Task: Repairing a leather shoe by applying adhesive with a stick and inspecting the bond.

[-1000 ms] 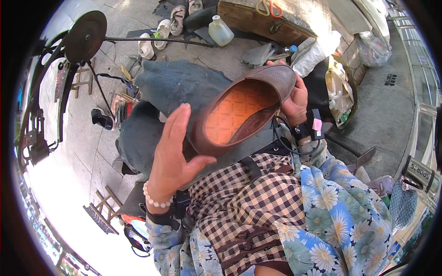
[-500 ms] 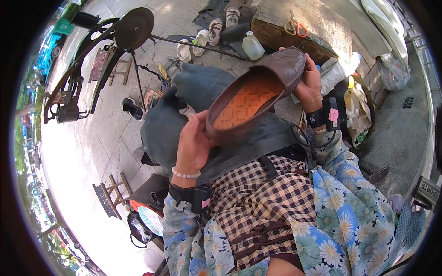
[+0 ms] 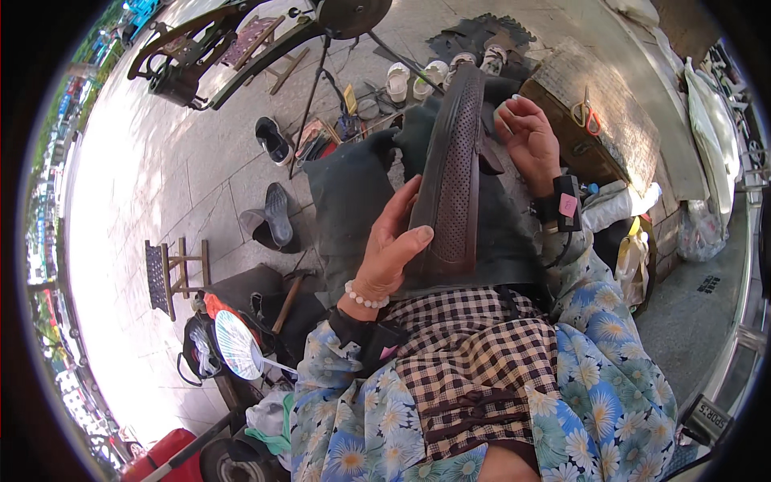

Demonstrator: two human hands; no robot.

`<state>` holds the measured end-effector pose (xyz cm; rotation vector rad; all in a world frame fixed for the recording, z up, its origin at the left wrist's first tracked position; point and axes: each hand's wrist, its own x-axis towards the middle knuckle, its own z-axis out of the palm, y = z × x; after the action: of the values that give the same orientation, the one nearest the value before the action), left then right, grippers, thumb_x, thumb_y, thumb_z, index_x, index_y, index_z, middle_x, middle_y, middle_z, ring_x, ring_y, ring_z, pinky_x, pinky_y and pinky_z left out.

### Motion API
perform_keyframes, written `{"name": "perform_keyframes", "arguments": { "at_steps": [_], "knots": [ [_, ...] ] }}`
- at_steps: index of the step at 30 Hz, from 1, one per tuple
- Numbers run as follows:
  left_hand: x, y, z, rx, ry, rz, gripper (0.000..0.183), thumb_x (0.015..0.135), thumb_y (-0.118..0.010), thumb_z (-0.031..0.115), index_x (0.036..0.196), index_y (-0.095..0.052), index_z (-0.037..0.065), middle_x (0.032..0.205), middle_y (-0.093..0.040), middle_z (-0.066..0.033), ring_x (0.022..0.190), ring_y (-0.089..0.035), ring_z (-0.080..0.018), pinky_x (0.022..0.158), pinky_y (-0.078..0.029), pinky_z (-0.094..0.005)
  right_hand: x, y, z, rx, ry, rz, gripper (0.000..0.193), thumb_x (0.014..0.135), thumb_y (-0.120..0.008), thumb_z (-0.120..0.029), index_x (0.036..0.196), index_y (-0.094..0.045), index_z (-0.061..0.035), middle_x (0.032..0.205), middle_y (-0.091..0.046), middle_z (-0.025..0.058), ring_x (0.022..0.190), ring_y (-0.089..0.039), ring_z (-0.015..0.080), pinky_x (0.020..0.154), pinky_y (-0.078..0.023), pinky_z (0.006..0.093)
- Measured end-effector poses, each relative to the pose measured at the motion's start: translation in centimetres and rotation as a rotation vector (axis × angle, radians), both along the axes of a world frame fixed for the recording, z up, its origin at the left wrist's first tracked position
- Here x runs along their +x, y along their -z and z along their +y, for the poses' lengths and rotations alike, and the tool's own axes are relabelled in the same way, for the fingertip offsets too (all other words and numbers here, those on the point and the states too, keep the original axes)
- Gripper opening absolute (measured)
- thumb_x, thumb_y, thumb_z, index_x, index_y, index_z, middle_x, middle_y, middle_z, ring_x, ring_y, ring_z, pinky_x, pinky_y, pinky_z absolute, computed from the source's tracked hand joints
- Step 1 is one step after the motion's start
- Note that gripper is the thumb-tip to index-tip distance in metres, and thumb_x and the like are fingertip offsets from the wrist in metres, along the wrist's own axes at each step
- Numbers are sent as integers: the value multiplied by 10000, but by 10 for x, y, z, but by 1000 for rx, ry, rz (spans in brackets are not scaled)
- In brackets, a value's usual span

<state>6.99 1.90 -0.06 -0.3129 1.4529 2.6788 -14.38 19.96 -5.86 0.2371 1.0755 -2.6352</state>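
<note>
A brown perforated leather slip-on shoe point(image 3: 459, 173) stands on edge above my lap, its side turned up toward me. My left hand point(image 3: 387, 251) grips it along the left, by the sole, with the thumb near the lower end. My right hand point(image 3: 530, 138) is off the shoe, just right of its upper part, with fingers loosely bent and apart. A small dark flap point(image 3: 490, 157) sticks out on the shoe's right side. The shoe's inside is hidden. A dark work cloth point(image 3: 353, 189) lies over my knees beneath it.
A wooden box point(image 3: 590, 104) with orange-handled scissors point(image 3: 587, 112) on it stands at the right. Pale shoes point(image 3: 397, 83) sit ahead. An iron sewing machine point(image 3: 241, 52) is far left. A hammer point(image 3: 291, 301), a hand fan point(image 3: 238, 344) and a low stool point(image 3: 178, 273) are at the left.
The shoe has turned from opening-up and slanted to upright on edge, its side now showing. My right hand has let go of the toe. The whole view has shifted.
</note>
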Motion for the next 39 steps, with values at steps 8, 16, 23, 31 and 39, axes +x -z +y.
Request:
{"name": "perform_keyframes", "arguments": {
  "at_steps": [8,16,23,31,39],
  "knots": [
    [11,17,-13,-21,-284,26,704,849,-617,210,1405,-251,-19,1336,-415,-109,1209,-424,-175,1010,-339,-307,54,-38,0,-113,-577,74,195,881,-511,-67,1073,-535,-42,956,-604,102,834,-598,187,721,-526,335],
    [8,27,-16,176,-298,119,714,888,-597,288,1405,-220,-28,1347,-404,-118,1204,-440,-188,1018,-354,-326,104,-68,-60,304,-953,191,428,817,-667,-99,1186,-505,43,1064,-601,55,934,-563,85,826,-468,234],
    [10,32,-16,174,-321,52,655,904,-561,255,1397,-237,-31,1337,-417,-118,1200,-444,-187,1014,-356,-326,105,-61,-67,424,-993,226,437,790,-623,-10,1205,-496,36,1062,-611,38,924,-575,84,861,-457,236],
    [15,46,-22,481,-290,0,570,924,-500,258,1395,-272,31,1289,-463,-114,1156,-488,-203,989,-401,-350,120,-75,-79,508,-881,359,318,765,-630,-46,1064,-572,43,954,-630,37,836,-564,87,772,-465,236],
    [16,44,-21,414,-288,21,550,914,-483,223,1391,-278,41,1285,-469,-118,1159,-492,-218,989,-407,-360,115,-67,-89,651,-789,548,281,750,-587,-75,1004,-575,45,893,-634,91,804,-573,135,751,-465,284]
  ]
}}
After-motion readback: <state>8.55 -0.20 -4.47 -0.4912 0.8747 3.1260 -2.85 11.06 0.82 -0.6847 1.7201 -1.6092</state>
